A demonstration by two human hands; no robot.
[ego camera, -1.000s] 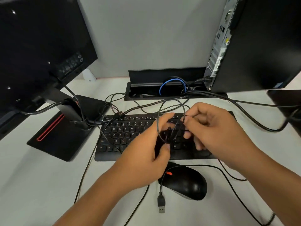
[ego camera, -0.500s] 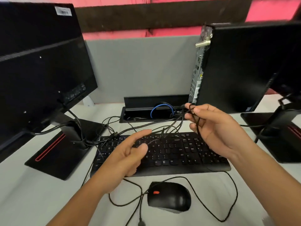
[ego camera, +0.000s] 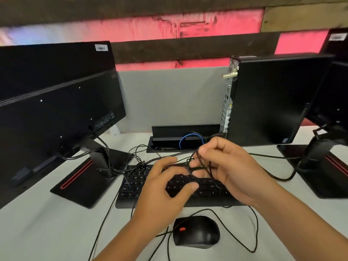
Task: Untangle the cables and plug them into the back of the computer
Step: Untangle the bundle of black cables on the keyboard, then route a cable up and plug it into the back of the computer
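Note:
A tangle of thin black cables (ego camera: 200,167) hangs above the black keyboard (ego camera: 175,187) at the desk's middle. My right hand (ego camera: 229,166) grips several loops of that tangle, fingers curled round them. My left hand (ego camera: 165,187) hovers over the keyboard, its fingertips reaching into the same tangle beside the right hand; whether it pinches a strand cannot be told. The black computer tower (ego camera: 267,98) stands at the back right, its rear port panel (ego camera: 227,102) turned to the left. A black mouse (ego camera: 196,231) lies near the front edge, its cable looping to the right.
A monitor (ego camera: 56,110) on a black stand fills the left side, cables trailing from its back. A second monitor stand (ego camera: 323,162) sits at the far right. A desk cable tray (ego camera: 180,136) with a blue cable lies behind the keyboard, against a grey partition.
My view has tilted upward. My right hand came down and left from the tower's base to above the keyboard. My left hand moved right and up into the tangle.

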